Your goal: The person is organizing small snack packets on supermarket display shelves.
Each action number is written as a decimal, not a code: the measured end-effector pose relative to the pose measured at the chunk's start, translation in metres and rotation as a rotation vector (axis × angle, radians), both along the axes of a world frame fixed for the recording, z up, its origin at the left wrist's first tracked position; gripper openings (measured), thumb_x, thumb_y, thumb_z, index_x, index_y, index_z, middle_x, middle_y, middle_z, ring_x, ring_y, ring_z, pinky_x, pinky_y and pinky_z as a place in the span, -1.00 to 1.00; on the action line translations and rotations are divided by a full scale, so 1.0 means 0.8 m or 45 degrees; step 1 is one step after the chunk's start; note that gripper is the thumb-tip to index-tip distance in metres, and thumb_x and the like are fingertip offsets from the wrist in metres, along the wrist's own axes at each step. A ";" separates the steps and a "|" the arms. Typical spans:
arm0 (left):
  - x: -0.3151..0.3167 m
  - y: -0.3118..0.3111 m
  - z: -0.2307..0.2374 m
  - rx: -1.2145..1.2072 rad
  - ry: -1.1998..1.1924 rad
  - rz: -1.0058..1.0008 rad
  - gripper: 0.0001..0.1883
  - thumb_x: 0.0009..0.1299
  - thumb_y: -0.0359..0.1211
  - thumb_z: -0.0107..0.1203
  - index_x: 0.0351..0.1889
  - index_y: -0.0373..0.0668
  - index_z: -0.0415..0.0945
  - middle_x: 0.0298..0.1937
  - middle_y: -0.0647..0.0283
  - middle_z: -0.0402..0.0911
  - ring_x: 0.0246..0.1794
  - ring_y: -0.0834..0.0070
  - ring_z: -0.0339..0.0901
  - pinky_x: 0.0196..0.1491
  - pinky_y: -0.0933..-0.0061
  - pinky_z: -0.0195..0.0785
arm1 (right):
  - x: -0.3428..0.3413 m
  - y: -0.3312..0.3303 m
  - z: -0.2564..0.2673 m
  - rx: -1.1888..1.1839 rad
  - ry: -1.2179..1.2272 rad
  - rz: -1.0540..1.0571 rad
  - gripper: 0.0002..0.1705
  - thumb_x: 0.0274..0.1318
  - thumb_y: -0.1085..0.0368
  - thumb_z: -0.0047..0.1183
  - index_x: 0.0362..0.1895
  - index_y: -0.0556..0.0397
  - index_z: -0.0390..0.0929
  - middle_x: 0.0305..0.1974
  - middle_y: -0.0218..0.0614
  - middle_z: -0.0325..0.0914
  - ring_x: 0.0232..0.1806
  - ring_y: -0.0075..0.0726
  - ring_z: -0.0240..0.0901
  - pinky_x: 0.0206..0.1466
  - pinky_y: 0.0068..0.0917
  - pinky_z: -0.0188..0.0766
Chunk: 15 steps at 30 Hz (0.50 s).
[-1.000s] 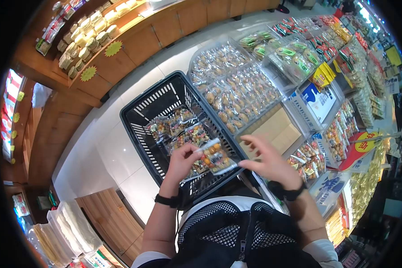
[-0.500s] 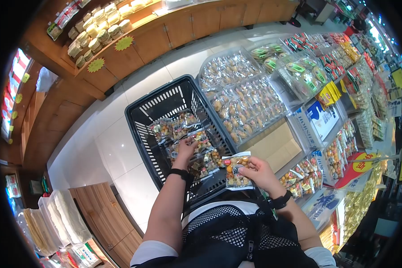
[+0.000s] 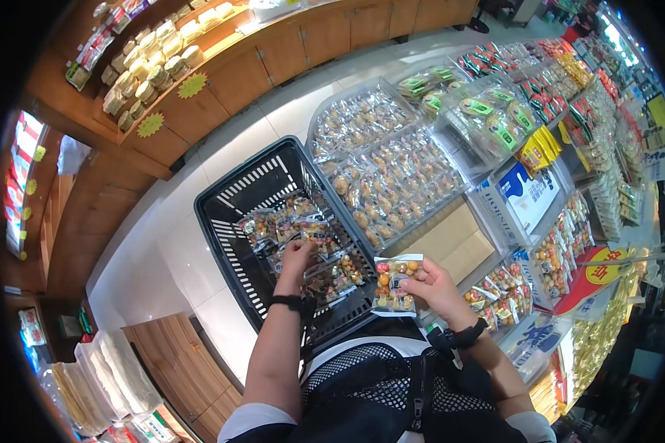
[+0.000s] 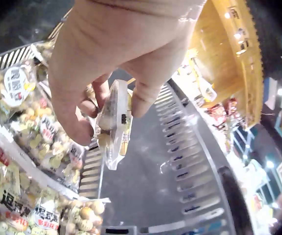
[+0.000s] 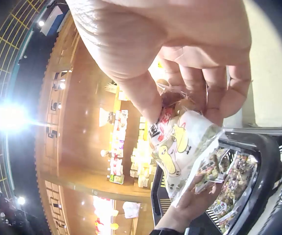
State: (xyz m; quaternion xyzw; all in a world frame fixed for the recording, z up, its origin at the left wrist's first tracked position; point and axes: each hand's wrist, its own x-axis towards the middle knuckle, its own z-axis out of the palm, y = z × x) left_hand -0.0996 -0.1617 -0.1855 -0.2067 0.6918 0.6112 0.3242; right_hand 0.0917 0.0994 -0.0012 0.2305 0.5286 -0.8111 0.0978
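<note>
My right hand (image 3: 436,289) grips a clear snack packet (image 3: 393,279) by its side, just beyond the basket's right rim. In the right wrist view, the thumb and fingers pinch this packet (image 5: 180,142), and a white panel with yellow cartoon figures faces the camera. Reaching down into the black shopping basket (image 3: 247,173), my left hand (image 3: 298,258) is over a heap of similar packets (image 3: 343,273). The left wrist view has a packet (image 4: 113,125) turned edge-on, pinched between thumb and fingers.
Trays of wrapped snacks (image 3: 391,170) border the basket on the right, with a cardboard-lined compartment (image 3: 447,240) nearer me. More mixed snack packets (image 3: 501,292) fill bins farther right. Wooden shelving (image 3: 229,96) stands across the tiled floor (image 3: 162,229).
A packet first held in the left hand over the basket passed to the right hand, which moved to the basket's right rim. The left hand went down into the basket and now pinches a packet.
</note>
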 end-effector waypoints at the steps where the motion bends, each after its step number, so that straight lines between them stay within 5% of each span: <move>1: 0.007 -0.008 0.020 -0.014 0.004 -0.006 -0.78 0.34 -0.31 0.21 -0.16 -0.13 0.43 -0.21 0.28 0.58 -0.27 0.48 0.55 -0.19 0.33 0.53 | -0.002 0.001 -0.002 -0.035 0.022 0.019 -0.53 0.22 0.50 0.09 0.21 0.24 0.31 0.04 -0.19 0.53 -0.02 -0.37 0.54 0.10 -0.37 0.55; 6: 0.053 -0.019 0.156 0.603 -0.005 -0.083 -0.80 0.43 -0.41 0.06 -0.05 -0.14 0.32 0.00 0.25 0.51 -0.03 0.42 0.55 0.00 0.18 0.52 | -0.021 -0.013 -0.002 -0.166 0.121 0.043 -0.51 0.24 0.49 0.04 0.25 0.23 0.28 0.12 -0.15 0.48 0.09 -0.32 0.49 0.14 -0.30 0.52; 8: 0.072 -0.009 0.188 0.663 -0.010 -0.243 -0.59 0.46 -0.40 0.03 0.24 -0.09 0.20 0.20 0.21 0.45 0.10 0.38 0.53 0.02 0.20 0.51 | -0.030 -0.020 0.002 -0.192 0.088 0.108 -0.50 0.23 0.48 0.06 0.25 0.26 0.28 0.11 -0.16 0.48 0.10 -0.32 0.49 0.15 -0.33 0.51; 11: 0.097 0.014 0.216 0.786 0.037 -0.374 -0.35 0.52 -0.34 -0.03 0.51 0.02 -0.07 0.34 0.24 0.32 0.22 0.40 0.43 0.11 0.25 0.46 | -0.043 -0.037 0.009 -0.191 0.157 0.048 -0.52 0.22 0.46 0.10 0.21 0.25 0.33 0.04 -0.22 0.53 -0.01 -0.39 0.54 0.03 -0.44 0.52; 15: 0.113 0.026 0.219 1.046 -0.106 -0.259 -0.40 0.57 -0.24 -0.15 0.52 -0.04 -0.09 0.32 0.20 0.33 0.30 0.31 0.37 0.20 0.21 0.39 | -0.041 -0.042 0.019 -0.141 0.154 -0.006 -0.53 0.22 0.44 0.12 0.20 0.22 0.35 -0.02 -0.26 0.56 -0.10 -0.43 0.59 -0.13 -0.52 0.55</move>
